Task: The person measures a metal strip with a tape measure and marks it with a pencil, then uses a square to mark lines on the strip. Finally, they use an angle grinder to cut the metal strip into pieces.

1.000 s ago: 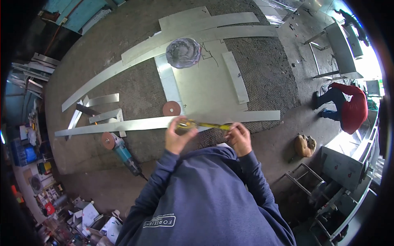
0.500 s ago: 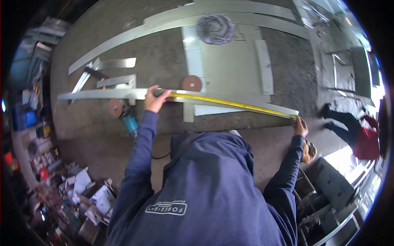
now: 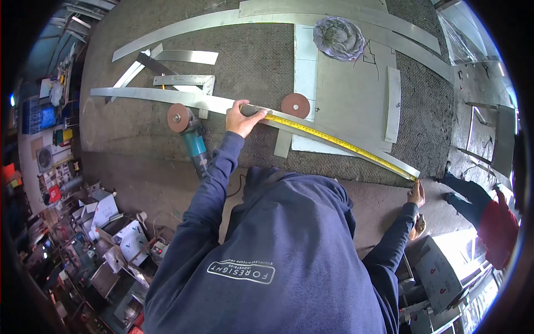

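Note:
A long metal strip (image 3: 161,97) lies across the near part of the worktable. Along its right half runs a yellow tape measure (image 3: 339,142), pulled out straight. My left hand (image 3: 243,119) is closed around the case of the tape at the strip's middle. At the strip's right end, my right hand (image 3: 415,193) pinches the tip of the tape. Just beyond the tape lies a brown abrasive disc (image 3: 295,105). A teal angle grinder (image 3: 193,139) with a disc fitted rests near my left forearm.
A metal square (image 3: 183,80) and crossed short strips lie at the left. Farther back are a large sheet (image 3: 353,94), long strips and a crumpled round plastic bundle (image 3: 338,38). Another person in red (image 3: 497,228) is at the far right. Cluttered shelving stands lower left.
The view has shifted, so the table's items appear farther right. Both hands still hold the tape along the strip. The other person appears lower in the view.

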`<control>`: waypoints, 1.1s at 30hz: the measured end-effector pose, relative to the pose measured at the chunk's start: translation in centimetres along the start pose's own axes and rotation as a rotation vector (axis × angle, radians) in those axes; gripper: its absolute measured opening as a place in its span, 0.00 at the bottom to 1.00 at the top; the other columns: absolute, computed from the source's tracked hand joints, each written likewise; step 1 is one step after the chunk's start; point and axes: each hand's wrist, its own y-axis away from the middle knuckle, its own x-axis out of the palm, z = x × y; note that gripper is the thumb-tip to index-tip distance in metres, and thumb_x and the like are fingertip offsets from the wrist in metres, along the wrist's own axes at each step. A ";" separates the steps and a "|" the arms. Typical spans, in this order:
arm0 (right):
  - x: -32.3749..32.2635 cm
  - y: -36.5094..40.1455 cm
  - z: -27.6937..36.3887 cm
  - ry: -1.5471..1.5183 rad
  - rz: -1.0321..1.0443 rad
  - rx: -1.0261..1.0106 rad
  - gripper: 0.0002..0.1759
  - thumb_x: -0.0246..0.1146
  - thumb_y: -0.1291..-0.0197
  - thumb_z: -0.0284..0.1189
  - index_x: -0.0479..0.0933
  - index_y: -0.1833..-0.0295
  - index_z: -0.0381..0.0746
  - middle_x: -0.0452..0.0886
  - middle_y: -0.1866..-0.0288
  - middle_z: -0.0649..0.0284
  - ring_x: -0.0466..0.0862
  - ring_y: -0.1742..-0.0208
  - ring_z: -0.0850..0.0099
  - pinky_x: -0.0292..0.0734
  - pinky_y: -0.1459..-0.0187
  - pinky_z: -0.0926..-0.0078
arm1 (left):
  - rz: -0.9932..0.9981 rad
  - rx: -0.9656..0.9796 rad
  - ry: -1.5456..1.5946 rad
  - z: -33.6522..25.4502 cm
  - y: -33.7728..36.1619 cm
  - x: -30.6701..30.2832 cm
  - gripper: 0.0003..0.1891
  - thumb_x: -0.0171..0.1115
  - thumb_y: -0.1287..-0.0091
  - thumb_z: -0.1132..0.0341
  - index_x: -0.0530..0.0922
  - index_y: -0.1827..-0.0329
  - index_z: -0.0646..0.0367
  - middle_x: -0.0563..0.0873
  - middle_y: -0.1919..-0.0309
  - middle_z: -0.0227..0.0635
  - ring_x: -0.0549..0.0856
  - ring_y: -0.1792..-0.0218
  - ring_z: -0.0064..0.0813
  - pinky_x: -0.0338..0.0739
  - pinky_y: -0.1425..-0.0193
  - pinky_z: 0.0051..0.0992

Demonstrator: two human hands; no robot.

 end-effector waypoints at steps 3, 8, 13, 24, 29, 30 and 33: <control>0.6 0.6 0.5 0.005 0.017 -0.007 0.19 0.76 0.44 0.38 0.85 0.48 0.43 0.84 0.64 0.65 0.78 0.72 0.79 0.73 0.75 0.82 | -0.005 0.009 -0.008 0.5 -0.4 0.0 0.39 0.81 0.56 0.42 0.77 0.48 0.61 0.83 0.54 0.57 0.83 0.50 0.49 0.77 0.44 0.40; 0.6 -0.7 -1.3 -0.037 0.085 -0.077 0.17 0.74 0.41 0.36 0.84 0.48 0.41 0.84 0.64 0.66 0.81 0.67 0.79 0.74 0.70 0.80 | -0.072 0.093 -0.160 0.4 -0.7 -0.4 0.36 0.81 0.52 0.50 0.76 0.48 0.65 0.87 0.63 0.44 0.87 0.61 0.31 0.81 0.51 0.30; 1.1 0.8 -0.6 -0.034 0.034 -0.083 0.17 0.73 0.41 0.36 0.84 0.48 0.41 0.85 0.63 0.65 0.81 0.67 0.79 0.75 0.69 0.81 | -0.024 0.090 -0.175 0.8 -1.1 -0.5 0.35 0.82 0.54 0.48 0.76 0.51 0.63 0.87 0.61 0.45 0.86 0.58 0.33 0.80 0.48 0.31; 1.8 0.2 -0.8 -0.153 0.013 -0.306 0.16 0.72 0.39 0.36 0.85 0.49 0.40 0.85 0.67 0.65 0.81 0.67 0.80 0.76 0.66 0.82 | -0.055 0.103 -0.119 0.1 -0.8 -0.5 0.35 0.83 0.55 0.51 0.76 0.51 0.63 0.86 0.59 0.43 0.86 0.57 0.34 0.80 0.49 0.31; 11.4 10.8 7.1 -0.154 0.323 -0.381 0.16 0.68 0.36 0.32 0.82 0.46 0.36 0.86 0.58 0.63 0.83 0.63 0.78 0.79 0.63 0.82 | -0.028 0.174 0.548 -3.3 -2.4 1.5 0.37 0.84 0.55 0.53 0.73 0.48 0.65 0.78 0.49 0.51 0.79 0.47 0.41 0.75 0.41 0.38; 13.7 12.7 7.6 -0.100 0.451 -0.401 0.16 0.68 0.36 0.31 0.81 0.45 0.36 0.86 0.56 0.63 0.84 0.61 0.78 0.81 0.62 0.79 | -0.036 0.177 0.550 -4.3 -2.7 2.1 0.37 0.84 0.55 0.53 0.73 0.48 0.65 0.78 0.49 0.51 0.79 0.47 0.41 0.75 0.41 0.38; 20.5 20.5 8.6 0.326 0.616 -0.818 0.21 0.72 0.43 0.31 0.80 0.44 0.38 0.83 0.52 0.59 0.85 0.53 0.65 0.83 0.56 0.66 | -0.237 0.313 0.133 -7.1 -3.3 2.4 0.42 0.83 0.55 0.48 0.72 0.43 0.64 0.72 0.40 0.54 0.72 0.38 0.44 0.67 0.32 0.41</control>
